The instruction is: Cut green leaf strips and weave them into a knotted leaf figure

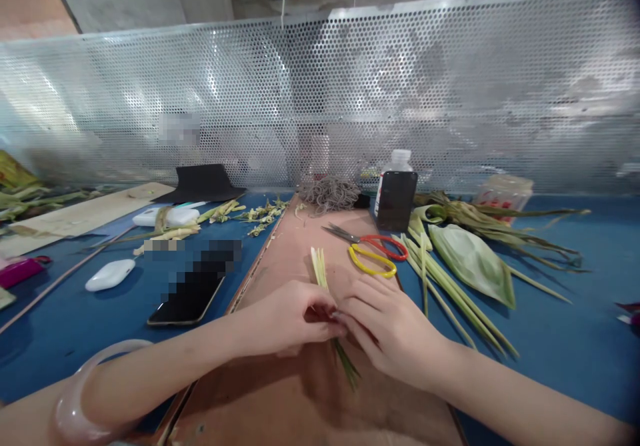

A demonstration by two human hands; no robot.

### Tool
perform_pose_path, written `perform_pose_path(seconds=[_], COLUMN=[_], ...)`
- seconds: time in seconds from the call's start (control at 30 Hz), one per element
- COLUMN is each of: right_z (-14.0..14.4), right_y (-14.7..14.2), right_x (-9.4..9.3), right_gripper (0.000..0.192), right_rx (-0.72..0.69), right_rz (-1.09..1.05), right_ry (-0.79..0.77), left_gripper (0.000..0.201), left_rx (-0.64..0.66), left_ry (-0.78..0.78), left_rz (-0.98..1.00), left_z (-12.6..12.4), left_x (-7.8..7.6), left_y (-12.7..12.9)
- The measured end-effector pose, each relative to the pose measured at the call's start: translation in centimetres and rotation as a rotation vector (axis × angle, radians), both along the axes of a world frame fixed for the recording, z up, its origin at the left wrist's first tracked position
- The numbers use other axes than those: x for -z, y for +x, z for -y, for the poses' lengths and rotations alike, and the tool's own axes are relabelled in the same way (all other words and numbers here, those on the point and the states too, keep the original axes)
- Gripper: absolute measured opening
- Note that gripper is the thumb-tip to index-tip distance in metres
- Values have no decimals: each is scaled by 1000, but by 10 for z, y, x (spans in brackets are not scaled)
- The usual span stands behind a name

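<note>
My left hand (290, 316) and my right hand (387, 323) meet over a brown board (300, 393), fingertips pinching a small bundle of thin green leaf strips (320, 269). The strips stick out beyond my fingers toward the far side, and their darker ends (346, 363) trail back toward me. A pale bangle (83, 399) sits on my left wrist. Just beyond my right hand lie scissors with red and yellow handles (373, 253).
A phone (187, 296) and a white case (110, 275) lie on the blue table at left. Long leaf strips (453, 286) and a folded green leaf (473, 263) lie right. A dark-labelled bottle (396, 196) and a pile of string (330, 194) stand behind, before a perforated metal screen (450, 86).
</note>
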State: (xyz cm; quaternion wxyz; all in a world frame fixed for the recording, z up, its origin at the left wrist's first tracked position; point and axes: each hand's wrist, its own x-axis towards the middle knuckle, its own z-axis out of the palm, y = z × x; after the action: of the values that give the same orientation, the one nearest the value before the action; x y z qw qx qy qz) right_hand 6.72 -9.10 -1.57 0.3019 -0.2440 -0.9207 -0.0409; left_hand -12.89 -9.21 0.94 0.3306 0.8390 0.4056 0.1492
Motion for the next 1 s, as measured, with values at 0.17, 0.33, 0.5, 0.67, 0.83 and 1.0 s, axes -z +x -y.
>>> perform_pose_path(seconds=[0.17, 0.33, 0.5, 0.67, 0.83, 1.0], right_z=[1, 6, 7, 3, 3, 3], right_y=[-1, 3, 4, 6, 6, 5], right_x=[-2, -9, -8, -6, -7, -5], right_gripper=[29, 19, 10, 16, 16, 15], right_rx=[36, 81, 12, -9, -8, 23], right_rz=[4, 21, 1, -45, -84, -121], right_ry=[-29, -326, -446, -461, -413, -363], left_gripper=[25, 22, 15, 17, 13, 13], left_rx=[-16, -32, -25, -24, -12, -31], left_ry=[21, 25, 14, 2, -2, -31], left_rz=[-13, -35, -12, -7, -2, -12], left_z=[-1, -1, 0, -2, -1, -1], left_x=[-2, -3, -2, -2, -4, -5], left_y=[0, 1, 0, 0, 0, 3])
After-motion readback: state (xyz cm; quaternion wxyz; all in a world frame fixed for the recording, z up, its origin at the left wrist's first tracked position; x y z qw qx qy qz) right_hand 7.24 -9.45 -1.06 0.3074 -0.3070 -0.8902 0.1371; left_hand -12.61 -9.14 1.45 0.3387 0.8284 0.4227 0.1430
